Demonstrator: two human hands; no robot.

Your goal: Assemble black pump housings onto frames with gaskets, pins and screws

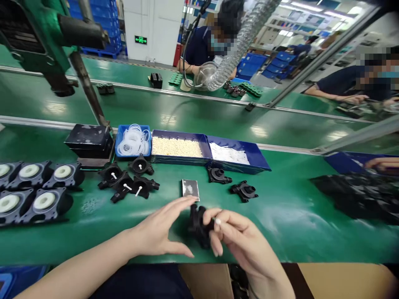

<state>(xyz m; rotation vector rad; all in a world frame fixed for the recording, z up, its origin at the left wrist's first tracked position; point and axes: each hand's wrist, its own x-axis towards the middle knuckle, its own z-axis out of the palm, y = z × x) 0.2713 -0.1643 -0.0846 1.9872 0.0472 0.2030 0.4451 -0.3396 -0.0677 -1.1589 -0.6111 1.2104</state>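
Observation:
Near the front edge of the green table, my right hand [232, 232] grips a black plastic housing [198, 226]; a small white tip shows between the thumb and fingers. My left hand [165, 228] is spread just left of the housing, fingers and thumb apart, holding nothing. Behind them lies a small dark block [190, 189] with a worn, pale top. Two black housings [245, 190] rest to the right of the block. On its left is a cluster of black housings [141, 187] with white pins standing in them.
Along the back stand a blue box of white rings [134, 140], a tray of cream pieces [177, 146] and a tray of white pins [229, 153]. Housings with white rings [45, 201] fill the left. A green press [40, 45] overhangs there. Co-workers sit across and right.

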